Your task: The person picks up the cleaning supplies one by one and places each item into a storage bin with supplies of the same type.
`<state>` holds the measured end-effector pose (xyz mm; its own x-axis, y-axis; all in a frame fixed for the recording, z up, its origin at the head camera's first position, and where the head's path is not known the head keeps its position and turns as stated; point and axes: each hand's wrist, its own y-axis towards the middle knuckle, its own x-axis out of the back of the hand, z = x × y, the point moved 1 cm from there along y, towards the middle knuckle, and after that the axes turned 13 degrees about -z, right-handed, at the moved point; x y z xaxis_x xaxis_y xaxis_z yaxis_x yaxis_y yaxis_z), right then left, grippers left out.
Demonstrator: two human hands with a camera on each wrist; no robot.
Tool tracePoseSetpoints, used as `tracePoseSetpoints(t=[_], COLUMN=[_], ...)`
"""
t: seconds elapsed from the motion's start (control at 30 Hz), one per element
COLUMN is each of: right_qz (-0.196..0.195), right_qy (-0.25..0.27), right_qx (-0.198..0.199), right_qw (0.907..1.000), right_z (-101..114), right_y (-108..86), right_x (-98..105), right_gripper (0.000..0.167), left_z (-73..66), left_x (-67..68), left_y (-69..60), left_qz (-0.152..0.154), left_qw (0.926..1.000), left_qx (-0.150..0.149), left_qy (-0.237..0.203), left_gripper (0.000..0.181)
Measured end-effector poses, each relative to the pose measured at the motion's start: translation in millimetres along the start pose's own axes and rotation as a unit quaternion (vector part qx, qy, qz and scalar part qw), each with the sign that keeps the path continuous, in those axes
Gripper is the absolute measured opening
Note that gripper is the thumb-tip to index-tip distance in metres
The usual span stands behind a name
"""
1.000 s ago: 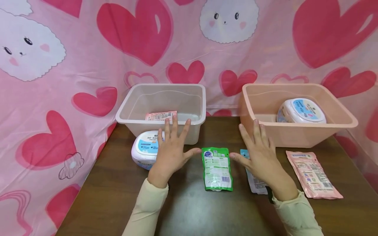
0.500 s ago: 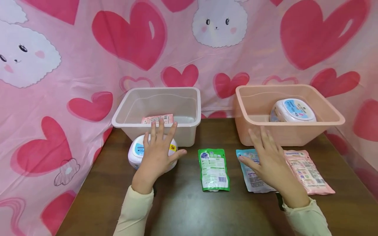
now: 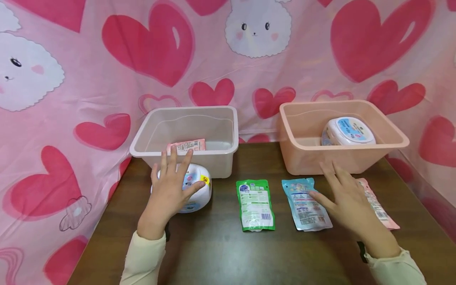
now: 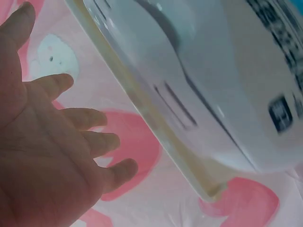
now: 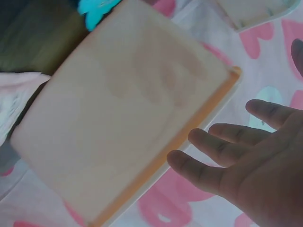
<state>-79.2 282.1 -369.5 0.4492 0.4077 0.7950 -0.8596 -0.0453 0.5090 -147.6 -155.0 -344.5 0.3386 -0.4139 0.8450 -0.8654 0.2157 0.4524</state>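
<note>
My left hand (image 3: 169, 194) hovers with fingers spread over a white lidded tub (image 3: 201, 190) in front of the grey bin (image 3: 228, 162). In the left wrist view the hand (image 4: 52, 151) and the tub (image 4: 213, 71) appear apart. On the right, my right hand (image 3: 350, 204) is extended in the air above a pink pouch (image 3: 381, 209), partly hiding it. A blue pouch (image 3: 306, 206) lies just left of that hand, and a green pouch (image 3: 255, 206) farther left. Neither hand holds anything. The right wrist view has the right hand (image 5: 265, 165) beside the peach bin (image 5: 128, 109).
Inside the grey bin lies a pink packet (image 3: 192, 145). Another white tub (image 3: 350, 130) rests in the peach bin. Both bins stand at the back of the brown table (image 3: 228, 257), against a pink heart-patterned cloth (image 3: 210, 51).
The hands have moved apart, the left one leftward and the right one rightward, uncovering more of the tub and the blue pouch. The head view has shifted slightly.
</note>
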Motion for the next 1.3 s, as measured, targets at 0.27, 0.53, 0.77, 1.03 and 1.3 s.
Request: tracePoseSetpoints(t=[0.27,0.53,0.77,1.03,1.3], right_qz=[-0.027,-0.001,0.010,0.041,0.139], right_qy=[0.005,0.021,0.006,-0.005,-0.040], right_qx=[0.001,-0.048,-0.065,-0.087,-0.153], right_qw=[0.9996,0.9986,0.9978,0.9954,0.9776], right_z=[-31.9,-70.9,-109.4,-152.9,-182.7], right_y=[-12.0,-23.9,-34.6,-46.7,-53.7], right_x=[14.2,27.7,32.6,28.6,28.0], right_gripper=[0.085,0.079,0.071,0.062,0.069], left_z=[20.3,47.9,76.4,106.9,132.4], left_x=[15.8,32.4,44.3,47.5,45.8], left_y=[-1.6,-3.4,-0.8,5.9,15.8], left_qz=[0.010,0.006,-0.001,-0.004,0.014], left_qw=[0.9998,0.9994,0.9991,0.9987,0.9969], left_qx=[0.017,0.031,0.041,0.051,0.075], left_qy=[-0.007,-0.011,-0.010,-0.007,-0.018], left_gripper=[0.094,0.094,0.091,0.089,0.090])
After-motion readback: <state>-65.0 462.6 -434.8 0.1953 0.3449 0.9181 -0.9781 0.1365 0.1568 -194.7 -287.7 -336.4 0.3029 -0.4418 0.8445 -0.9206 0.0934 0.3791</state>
